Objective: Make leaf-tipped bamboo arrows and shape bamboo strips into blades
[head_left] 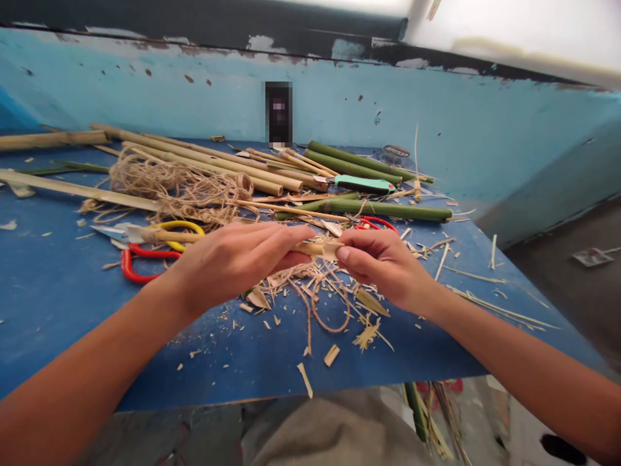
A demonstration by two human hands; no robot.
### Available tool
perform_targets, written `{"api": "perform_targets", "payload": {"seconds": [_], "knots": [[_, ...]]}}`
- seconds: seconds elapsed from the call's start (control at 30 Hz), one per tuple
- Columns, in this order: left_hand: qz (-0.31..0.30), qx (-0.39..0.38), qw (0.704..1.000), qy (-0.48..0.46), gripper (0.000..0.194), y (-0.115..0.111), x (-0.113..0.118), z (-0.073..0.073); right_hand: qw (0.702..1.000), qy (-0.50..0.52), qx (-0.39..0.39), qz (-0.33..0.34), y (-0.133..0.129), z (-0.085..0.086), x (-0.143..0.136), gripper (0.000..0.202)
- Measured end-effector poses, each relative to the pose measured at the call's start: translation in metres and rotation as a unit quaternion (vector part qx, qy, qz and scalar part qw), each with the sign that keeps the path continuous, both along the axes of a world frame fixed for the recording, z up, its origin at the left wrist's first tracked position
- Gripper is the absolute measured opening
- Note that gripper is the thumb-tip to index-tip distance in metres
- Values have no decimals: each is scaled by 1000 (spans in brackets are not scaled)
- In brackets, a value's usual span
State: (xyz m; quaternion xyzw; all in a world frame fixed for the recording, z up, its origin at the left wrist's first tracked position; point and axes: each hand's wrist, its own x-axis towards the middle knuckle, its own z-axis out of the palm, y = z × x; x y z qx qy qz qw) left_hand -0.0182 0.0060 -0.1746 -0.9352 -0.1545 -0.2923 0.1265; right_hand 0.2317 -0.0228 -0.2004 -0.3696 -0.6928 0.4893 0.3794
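Observation:
A thin bamboo stick (310,248) lies level above the front part of the table, in both my hands. My left hand (237,255) is laid over its middle, fingers stretched along it and thumb below; the stick's other end shows left of the wrist. The right end is pinched by my right hand (373,259), between thumb and bent fingers. A loop of thin twine (334,329) hangs or lies below the stick; I cannot tell whether it is tied on. Scissors with red and yellow handles (125,266) lie beside my left wrist. Behind my right hand are red handles (385,222).
On the blue table (63,310) lie tangled twine (179,184), pale bamboo poles (213,162), green bamboo pieces (398,208) and a knife with a turquoise handle (363,184). Shavings (366,335) litter the front. A dark, blurred-out upright object (279,116) leans on the wall.

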Motion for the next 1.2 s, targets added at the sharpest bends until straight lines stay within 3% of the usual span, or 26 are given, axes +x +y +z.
{"api": "perform_targets", "payload": {"seconds": [0.2,0.37,0.43,0.53,0.63,0.73,1.03,1.2], "knots": [[58,-21,997,50,25,1,1,1,980,143,-133,-27,-1,8,-2,26],[81,-38,994,62,24,-2,1,1,974,146,-173,14,-2,11,-5,37],[82,-37,994,63,23,-2,2,2,985,121,-121,14,-3,9,-4,40],[92,-32,993,62,22,-4,3,2,997,27,64,-42,-6,3,-3,33],[100,-20,993,67,20,-6,3,3,957,-74,258,-108,-7,1,-3,13],[107,-5,990,90,21,-8,2,3,909,-132,376,-121,-6,2,-3,8],[98,29,991,91,26,-9,4,1,904,-117,404,-74,-1,-7,-3,6],[72,61,995,38,30,-12,6,2,873,-120,469,-49,-5,-5,-5,10]]}}
